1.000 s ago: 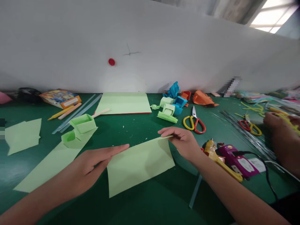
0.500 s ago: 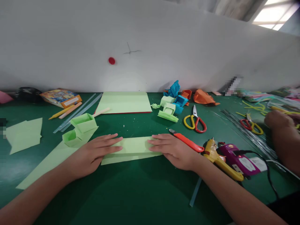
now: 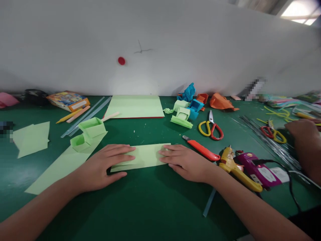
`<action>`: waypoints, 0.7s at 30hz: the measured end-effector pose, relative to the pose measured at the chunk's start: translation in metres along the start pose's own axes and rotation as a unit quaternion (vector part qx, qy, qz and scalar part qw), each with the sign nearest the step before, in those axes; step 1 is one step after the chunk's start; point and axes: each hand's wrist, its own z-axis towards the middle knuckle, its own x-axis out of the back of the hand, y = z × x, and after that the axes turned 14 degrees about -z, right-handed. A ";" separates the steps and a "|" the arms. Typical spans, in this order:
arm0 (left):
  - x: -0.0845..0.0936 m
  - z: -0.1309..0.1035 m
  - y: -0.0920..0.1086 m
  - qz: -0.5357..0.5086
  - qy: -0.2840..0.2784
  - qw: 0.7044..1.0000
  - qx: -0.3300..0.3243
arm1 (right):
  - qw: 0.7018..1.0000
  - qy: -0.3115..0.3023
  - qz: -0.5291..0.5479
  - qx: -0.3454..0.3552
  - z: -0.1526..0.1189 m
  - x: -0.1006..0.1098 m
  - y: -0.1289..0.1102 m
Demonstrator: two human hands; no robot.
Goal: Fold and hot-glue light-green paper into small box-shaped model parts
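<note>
A folded strip of light green paper [image 3: 147, 155] lies on the green table [image 3: 150, 204] between my hands. My left hand [image 3: 107, 164] rests flat on its left end, fingers stretched out and thumb apart on the table side. On the right end, the straight fingers of my right hand [image 3: 182, 160] press the paper down. Left of my left hand, two small open green paper boxes [image 3: 92, 128] sit on a long green paper sheet [image 3: 57, 170]. A red utility knife [image 3: 203, 150] lies just beyond my right hand.
Right of my right forearm lie a yellow glue gun [image 3: 238, 172] and a purple corded device [image 3: 260, 169]. Scissors [image 3: 212, 127] lie farther back, near blue and orange paper pieces [image 3: 220, 101]. A stack of green sheets [image 3: 135, 107] lies by the wall. Another person's hand [image 3: 304, 134] is at far right.
My left thumb has come out from the paper's near edge and spread apart. The strip lies flatter, its front layer no longer jutting as far towards me. The view has shifted slightly.
</note>
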 end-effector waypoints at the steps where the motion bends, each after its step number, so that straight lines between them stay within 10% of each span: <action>1: 0.000 0.000 0.000 0.000 0.001 1.000 -0.003 | 1.000 -0.008 0.006 0.001 -0.001 0.001 0.000; 21: 0.001 0.007 0.005 0.021 0.002 0.997 -0.072 | 0.997 -0.052 0.057 -0.008 -0.007 0.008 0.003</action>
